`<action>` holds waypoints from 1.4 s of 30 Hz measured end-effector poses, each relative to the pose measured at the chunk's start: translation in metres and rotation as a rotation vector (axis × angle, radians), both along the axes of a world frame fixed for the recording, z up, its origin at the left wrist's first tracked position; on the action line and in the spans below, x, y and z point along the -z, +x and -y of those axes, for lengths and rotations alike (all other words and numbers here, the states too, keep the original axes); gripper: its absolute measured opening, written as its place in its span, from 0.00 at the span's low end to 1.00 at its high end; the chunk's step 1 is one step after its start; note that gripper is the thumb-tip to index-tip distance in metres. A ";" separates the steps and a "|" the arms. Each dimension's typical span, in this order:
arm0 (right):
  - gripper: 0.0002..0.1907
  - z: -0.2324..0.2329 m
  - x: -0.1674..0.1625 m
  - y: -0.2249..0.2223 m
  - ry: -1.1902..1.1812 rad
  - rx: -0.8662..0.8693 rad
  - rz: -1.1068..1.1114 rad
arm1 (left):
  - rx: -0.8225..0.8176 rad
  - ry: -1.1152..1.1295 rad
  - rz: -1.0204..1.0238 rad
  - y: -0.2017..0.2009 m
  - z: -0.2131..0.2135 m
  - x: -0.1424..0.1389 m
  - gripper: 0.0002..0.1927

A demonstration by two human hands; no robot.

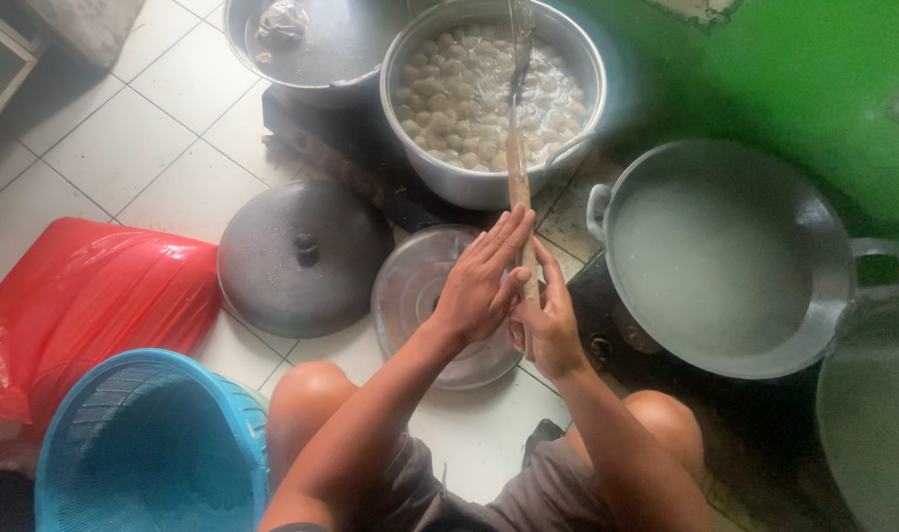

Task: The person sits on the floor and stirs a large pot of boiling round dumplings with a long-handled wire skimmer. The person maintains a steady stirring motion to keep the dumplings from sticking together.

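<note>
So I'm squatting on the tiled floor (164, 148) with a long wooden stick (518, 187) pressed between my two palms. My left hand (484, 281) is flat, fingers straight and pointing up along the stick, and my right hand (548, 320) sits against the other side, a bit lower, fingers loosely curled round it. Hands are basically together with the stick sandwiched in the middle, not a proper fist grip.

The stick runs up away from me, and its far end dips into the big metal pot (494, 94) at the far side of the floor. That pot is full of water and pale round balls (449, 99), and you can see the water churning around the stick.

Just under my hands lies a clear glass lid (415, 296), and beside it on the left a dark round lid with a knob (301, 256). On my right there's a wide metal pan with handles (725, 261) holding cloudy white liquid. Another metal pot (311, 44) sits in the far left, touching the big one. Near my left knee there's a blue plastic basket (149, 443), and beside it a red plastic bag (85, 305).
</note>
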State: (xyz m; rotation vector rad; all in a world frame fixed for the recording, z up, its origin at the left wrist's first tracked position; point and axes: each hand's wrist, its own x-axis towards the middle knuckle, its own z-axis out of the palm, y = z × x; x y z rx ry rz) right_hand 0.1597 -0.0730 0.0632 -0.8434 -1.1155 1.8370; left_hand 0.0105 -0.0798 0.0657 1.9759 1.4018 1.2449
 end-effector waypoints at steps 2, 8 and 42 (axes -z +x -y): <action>0.46 -0.001 0.002 -0.001 0.040 0.010 -0.012 | 0.015 -0.011 -0.008 0.000 0.001 0.000 0.35; 0.40 -0.004 0.012 0.000 0.068 0.100 0.026 | 0.037 -0.062 -0.030 0.005 -0.001 0.006 0.33; 0.38 -0.007 0.009 0.000 0.024 0.127 0.056 | -0.086 -0.022 -0.078 0.008 -0.001 0.003 0.31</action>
